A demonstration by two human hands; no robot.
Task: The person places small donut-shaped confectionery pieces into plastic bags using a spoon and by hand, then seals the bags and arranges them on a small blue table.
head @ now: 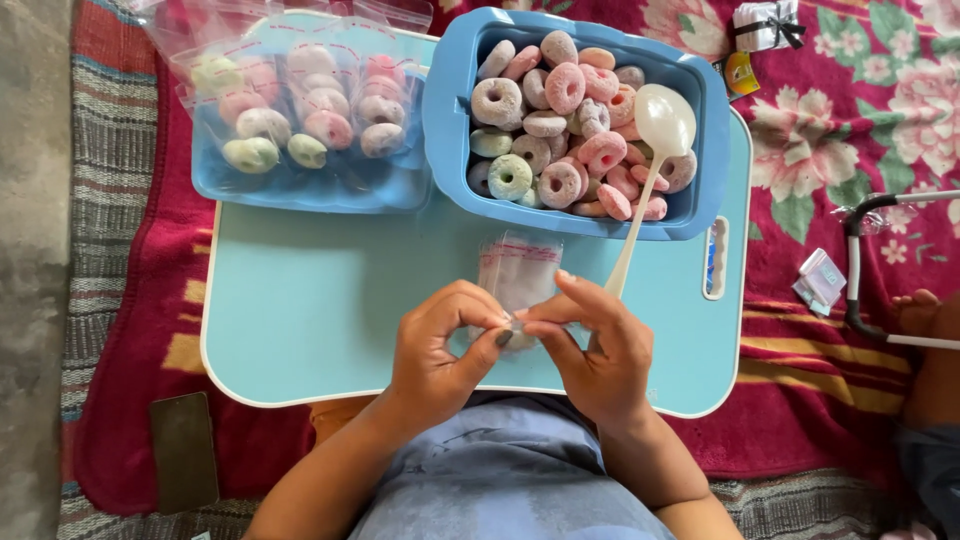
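Note:
My left hand (pixel 440 345) and my right hand (pixel 590 345) meet over the near part of a light blue lap table (pixel 300 310), both pinching the bottom edge of a small clear plastic bag (pixel 518 270) with a red strip at its top. The bag looks empty. Behind it stands a blue tub (pixel 445 110) full of pink, purple and green sugared ring candies (pixel 560 120). A white plastic spoon (pixel 655 150) leans in the tub, its handle reaching down toward my right hand.
A blue tray (pixel 300 190) at the back left holds several filled clear bags of candies (pixel 300 110). A dark phone (pixel 183 450) lies on the red patterned blanket (pixel 830 350) at the near left. Another person's foot (pixel 915 310) and a black-and-white tube (pixel 855 270) are at the right.

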